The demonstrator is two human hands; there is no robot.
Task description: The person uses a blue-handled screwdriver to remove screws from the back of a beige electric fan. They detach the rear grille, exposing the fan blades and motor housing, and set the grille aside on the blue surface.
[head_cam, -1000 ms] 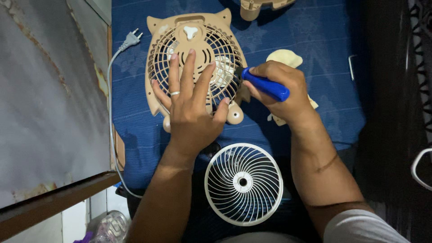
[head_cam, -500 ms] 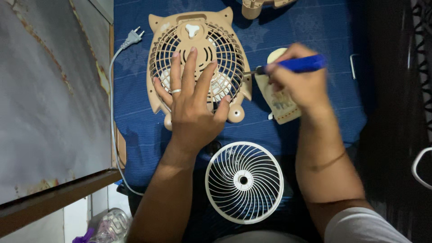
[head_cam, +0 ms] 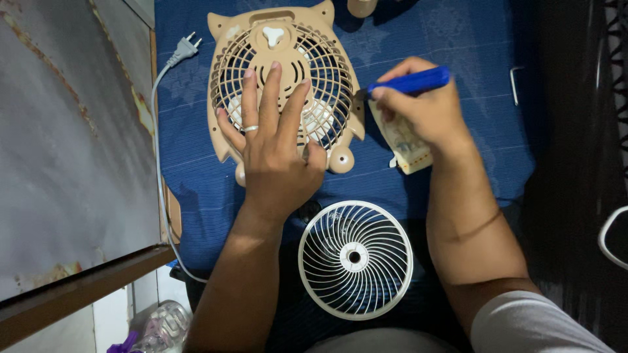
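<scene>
On the blue cloth (head_cam: 196, 163), beige fan housing (head_cam: 282, 91) pinned under splayed left hand (head_cam: 275, 147), right hand (head_cam: 422, 108) clamped on blue-handled screwdriver (head_cam: 409, 83) at the grille's right edge (likely a screw), needing steady downward pressure next.

One beige fan housing (head_cam: 282, 78), one white round grille (head_cam: 355, 259), one blue-handled screwdriver (head_cam: 411, 83), one plug (head_cam: 182, 47).

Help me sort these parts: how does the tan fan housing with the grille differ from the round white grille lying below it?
The tan fan housing has eared corners and a grille of crossing rings and spokes; the round white grille is a plain circle with curved, swirling ribs. The tan one lies on the blue cloth under the flat left hand; the white one lies untouched, nearer the person. Both are slotted plastic and lie flat.
</scene>
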